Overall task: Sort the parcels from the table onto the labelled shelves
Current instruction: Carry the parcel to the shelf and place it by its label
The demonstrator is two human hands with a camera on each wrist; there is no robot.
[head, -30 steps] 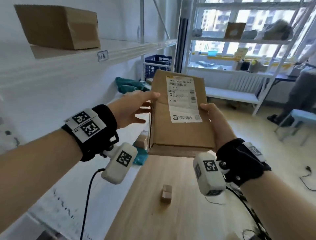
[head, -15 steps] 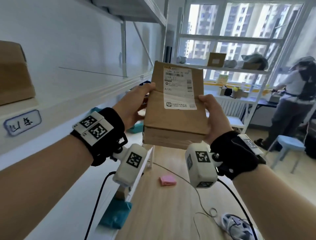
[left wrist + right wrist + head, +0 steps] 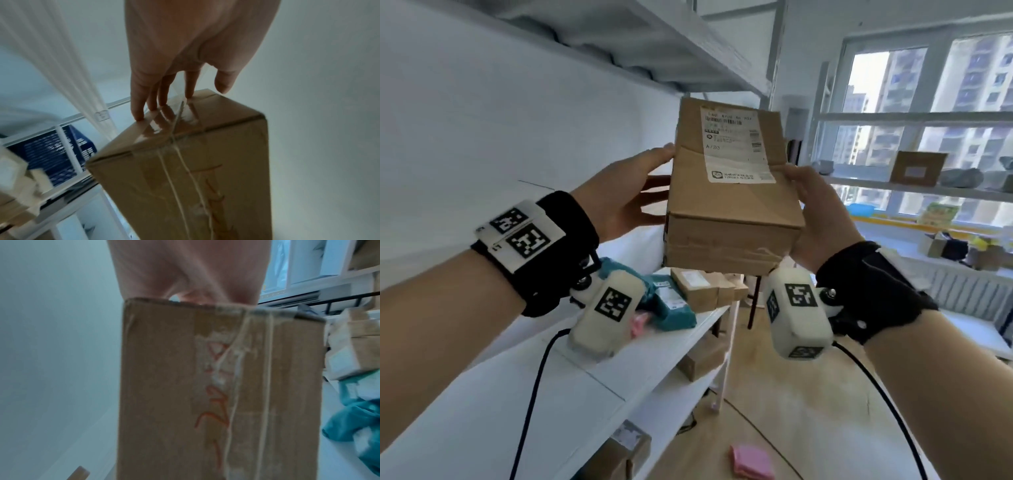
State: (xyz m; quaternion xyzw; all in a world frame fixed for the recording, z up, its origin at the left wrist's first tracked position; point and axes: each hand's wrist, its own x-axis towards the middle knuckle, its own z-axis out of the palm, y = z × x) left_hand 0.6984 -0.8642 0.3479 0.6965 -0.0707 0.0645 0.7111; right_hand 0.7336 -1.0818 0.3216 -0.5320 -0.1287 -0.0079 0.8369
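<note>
A brown cardboard parcel [image 3: 732,212] with a white shipping label [image 3: 736,147] is held up in the air between both hands, level with the gap under the upper white shelf [image 3: 619,41]. My left hand [image 3: 626,198] presses straight fingers [image 3: 139,104] against the taped left end of the parcel [image 3: 185,170], thumb by the top edge. On the other end, my right hand [image 3: 822,219] grips with the thumb on the top face. Its fingers are hidden behind the parcel [image 3: 205,386], which bears red handwriting on its underside.
The white shelf board [image 3: 619,370] below carries teal bags [image 3: 674,308] and small cardboard boxes [image 3: 698,287]; more boxes [image 3: 702,356] sit lower. A pink pad [image 3: 751,462] lies on the wooden floor. A second rack [image 3: 914,188] stands by the window. A blue crate [image 3: 51,154] sits behind.
Both hands have lifted the parcel from table height up past the lower shelves toward the upper shelf, keeping the same hold. The view has risen with it.
</note>
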